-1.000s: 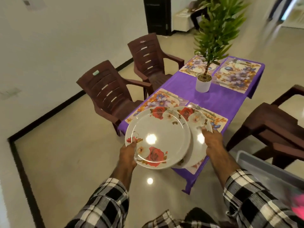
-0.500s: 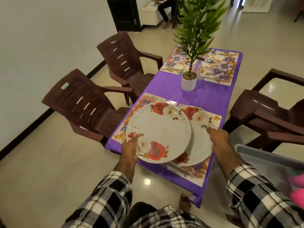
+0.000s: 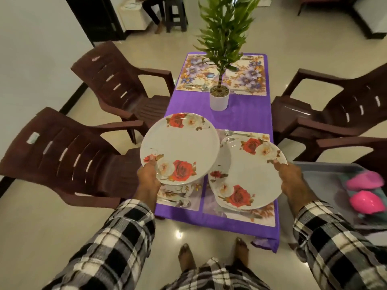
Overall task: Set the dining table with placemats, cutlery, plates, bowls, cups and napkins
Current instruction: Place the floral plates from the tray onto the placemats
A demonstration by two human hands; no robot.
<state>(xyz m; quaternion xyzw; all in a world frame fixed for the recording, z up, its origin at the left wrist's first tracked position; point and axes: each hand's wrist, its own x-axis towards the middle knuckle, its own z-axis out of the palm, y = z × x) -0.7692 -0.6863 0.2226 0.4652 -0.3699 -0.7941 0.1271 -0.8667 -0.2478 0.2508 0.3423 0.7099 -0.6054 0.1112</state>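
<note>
My left hand [image 3: 147, 176] grips the near rim of a white plate with red roses [image 3: 180, 147], held above the near left floral placemat [image 3: 180, 197]. My right hand [image 3: 293, 180] grips the right rim of a second rose plate [image 3: 247, 174] over the near right placemat [image 3: 261, 214]; more plate rims show just beneath it. The two top plates are side by side and barely overlap. Cutlery [image 3: 236, 135] lies at the far edge of the right placemat, and more cutlery [image 3: 178, 203] lies on the left one. Two more placemats [image 3: 251, 76] cover the far end.
A purple cloth covers the table [image 3: 240, 116], with a potted plant [image 3: 219, 99] at its middle. Brown plastic chairs stand at the left [image 3: 62, 153], far left [image 3: 117, 80] and right [image 3: 335, 105]. A grey tray [image 3: 314, 166] with pink items [image 3: 364, 203] sits at my right.
The two plates, stacked offset before, have come apart: the left one moved left and up, the right one moved right. My view has swung round to face the table's near end.
</note>
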